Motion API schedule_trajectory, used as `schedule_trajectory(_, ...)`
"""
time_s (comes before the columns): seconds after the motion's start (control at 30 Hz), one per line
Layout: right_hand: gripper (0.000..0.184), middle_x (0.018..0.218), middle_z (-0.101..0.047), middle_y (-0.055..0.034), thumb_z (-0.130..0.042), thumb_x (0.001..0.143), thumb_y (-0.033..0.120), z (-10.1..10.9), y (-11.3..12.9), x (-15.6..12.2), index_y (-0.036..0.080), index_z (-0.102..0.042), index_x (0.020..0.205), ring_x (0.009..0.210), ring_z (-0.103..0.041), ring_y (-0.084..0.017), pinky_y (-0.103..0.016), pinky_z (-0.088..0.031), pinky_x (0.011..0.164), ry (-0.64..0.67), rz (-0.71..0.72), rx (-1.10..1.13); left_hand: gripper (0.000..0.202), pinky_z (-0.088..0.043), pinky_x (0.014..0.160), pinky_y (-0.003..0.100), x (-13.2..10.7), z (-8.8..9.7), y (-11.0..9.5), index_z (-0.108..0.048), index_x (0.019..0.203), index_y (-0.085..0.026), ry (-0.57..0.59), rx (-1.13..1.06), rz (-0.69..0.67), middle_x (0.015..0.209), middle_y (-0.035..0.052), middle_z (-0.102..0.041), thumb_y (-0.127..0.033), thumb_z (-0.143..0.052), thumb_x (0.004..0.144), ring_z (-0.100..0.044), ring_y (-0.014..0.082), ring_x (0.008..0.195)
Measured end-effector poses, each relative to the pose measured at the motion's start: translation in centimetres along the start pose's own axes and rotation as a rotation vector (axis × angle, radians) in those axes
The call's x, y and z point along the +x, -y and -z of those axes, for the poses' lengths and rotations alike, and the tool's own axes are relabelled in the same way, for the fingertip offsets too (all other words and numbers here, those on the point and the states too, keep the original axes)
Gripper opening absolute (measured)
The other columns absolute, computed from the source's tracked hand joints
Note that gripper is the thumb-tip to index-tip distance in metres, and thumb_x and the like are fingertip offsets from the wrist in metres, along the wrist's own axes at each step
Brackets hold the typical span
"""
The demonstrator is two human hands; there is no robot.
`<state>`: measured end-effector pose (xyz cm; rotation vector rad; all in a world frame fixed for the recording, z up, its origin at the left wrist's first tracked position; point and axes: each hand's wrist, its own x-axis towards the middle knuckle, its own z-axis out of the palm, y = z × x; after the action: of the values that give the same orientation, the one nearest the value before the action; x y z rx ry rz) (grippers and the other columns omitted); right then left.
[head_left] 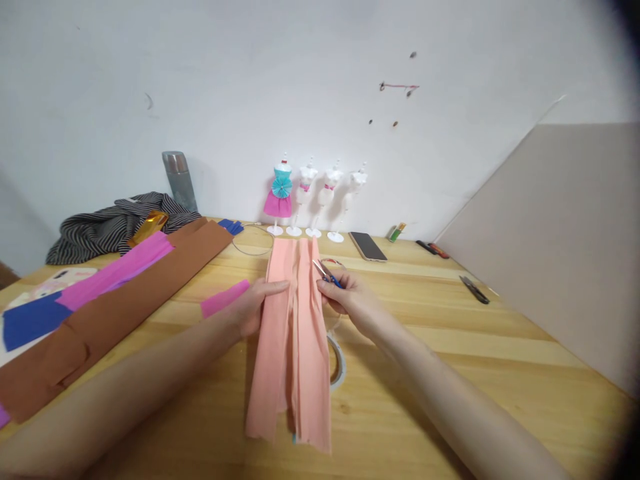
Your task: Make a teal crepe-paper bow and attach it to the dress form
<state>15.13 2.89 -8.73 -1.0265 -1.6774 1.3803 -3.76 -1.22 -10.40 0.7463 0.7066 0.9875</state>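
Note:
Long salmon-pink crepe paper (313,373) hangs upright in folded lengths over the middle of the table. My left hand (254,308) grips its left side, thumb lying across the front and fingers behind. At the right edge, my right hand (350,297) is closed around small blue-handled scissors (329,275), blades pointing up and left, and its thumb also presses on the paper. Partly hidden behind the paper, a roll of tape (341,363) lies on the table. A magenta paper piece (227,297) is just beyond my left wrist.
Small white dress forms (330,193) stand against the wall, one in a teal top and magenta skirt. A phone (368,246) and dark snips (474,290) lie to the right. Brown paper (150,293), a striped cloth (100,230) and a flask (179,180) occupy the left.

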Motion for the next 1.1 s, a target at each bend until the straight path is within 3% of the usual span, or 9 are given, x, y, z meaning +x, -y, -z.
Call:
schedule_trajectory(0.23, 0.042, 0.049, -0.028, 0.0093, -0.072, 0.065, 0.041, 0.5, -0.1, 0.4, 0.020, -0.038, 0.055, 0.039, -0.020, -0.002, -0.021, -0.008, 0.040, -0.073, 0.006, 0.120, 0.038, -0.049, 0.094, 0.043, 0.1, 0.0, -0.4, -0.067, 0.109, -0.006, -0.101, -0.057, 0.030, 0.107, 0.0188, -0.072, -0.032, -0.058, 0.083, -0.067, 0.0318, 0.101)
schedule_trajectory(0.57, 0.036, 0.047, -0.036, 0.0086, -0.075, 0.064, 0.037, 0.3, -0.1, 0.2, 0.017, -0.045, 0.057, 0.036, -0.023, -0.001, -0.020, -0.008, 0.038, -0.006, 0.014, 0.244, 0.039, -0.050, 0.089, 0.041, 0.3, 0.2, -0.4, -0.066, 0.109, -0.004, -0.110, -0.087, 0.029, 0.101, 0.0186, -0.073, -0.033, -0.053, 0.087, -0.068, 0.0292, 0.093)
schedule_trajectory(0.7, 0.024, 0.048, -0.045, 0.0073, -0.073, 0.066, 0.033, -0.5, 0.5, -0.6, 0.015, -0.057, 0.069, 0.035, -0.025, -0.002, -0.020, -0.012, 0.036, 0.062, 0.024, 0.179, 0.040, -0.051, 0.084, 0.036, 0.4, 0.3, -0.1, -0.067, 0.108, -0.007, 0.014, -0.097, 0.015, 0.096, 0.0152, -0.074, -0.038, -0.057, 0.085, -0.068, 0.0247, 0.084)
schedule_trajectory(0.83, 0.033, 0.064, -0.063, 0.0000, -0.073, 0.067, 0.034, -1.2, 1.1, -1.5, 0.014, -0.062, 0.091, 0.035, -0.026, -0.001, -0.020, -0.014, 0.034, 0.214, -0.012, 0.202, 0.050, -0.052, 0.080, 0.033, 0.4, 0.5, 0.2, -0.066, 0.108, -0.009, 0.143, -0.042, -0.032, 0.091, 0.0125, -0.071, -0.043, -0.072, 0.073, -0.067, 0.0212, 0.079)
schedule_trajectory(0.97, 0.042, 0.075, -0.069, -0.0050, -0.072, 0.068, 0.037, -0.8, 1.4, -1.7, 0.013, -0.063, 0.101, 0.037, -0.029, -0.003, -0.020, -0.017, 0.034, 0.253, -0.006, 0.161, 0.048, -0.052, 0.067, 0.028, 0.2, 0.5, 0.0, -0.064, 0.103, -0.011, 0.168, 0.025, -0.038, 0.079, 0.0058, -0.065, -0.042, -0.077, 0.068, -0.063, 0.0158, 0.067)
schedule_trajectory(1.1, 0.037, 0.070, -0.068, -0.0038, -0.068, 0.070, 0.036, 1.1, 2.1, -1.3, 0.012, -0.065, 0.098, 0.038, -0.027, -0.003, -0.021, -0.017, 0.036, 0.125, -0.008, -0.025, 0.037, -0.039, 0.047, 0.021, 0.0, 0.4, -0.5, -0.060, 0.086, -0.014, 0.041, 0.120, -0.051, 0.068, -0.0006, -0.057, -0.042, -0.075, 0.067, -0.051, 0.0081, 0.048)
